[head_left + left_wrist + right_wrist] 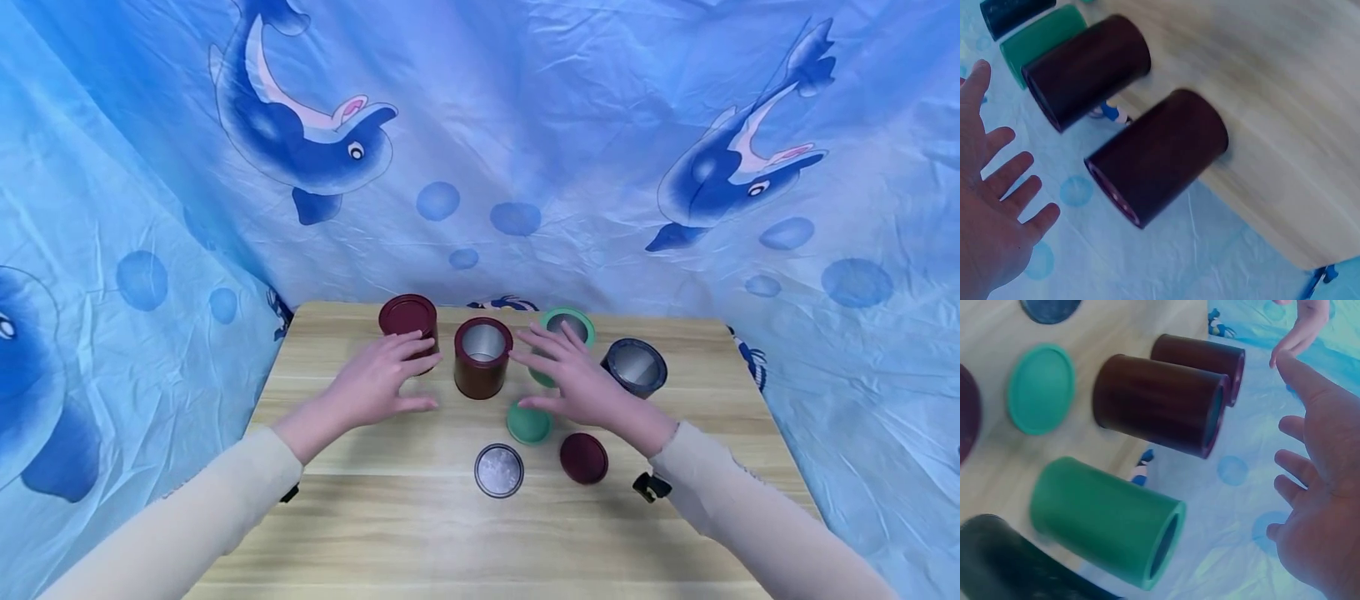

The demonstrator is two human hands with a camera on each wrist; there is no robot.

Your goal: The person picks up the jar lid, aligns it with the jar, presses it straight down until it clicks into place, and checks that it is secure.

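Both forearms in pale cream sleeves reach forward from the lower corners, converging toward the middle. Left hand (372, 383) held palm down, fingers straight and spread, thumb out to the side, gripping nothing. Right hand (576, 379) likewise flat, fingers splayed and pointing forward-left, holding nothing. Black strap fittings show under each wrist. The hands are apart, not touching.

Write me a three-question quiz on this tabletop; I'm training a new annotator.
1. True or false: the open dark red cylindrical tin between the hands has its lid on.
2. How many loose round lids lie on the wooden table?
3. Which holds something: A left hand, B right hand, C neither?

Key
1. False; its silver inside shows.
2. Three: round green lid, round silver-faced lid, round dark red lid.
3. C; both hands are spread open.
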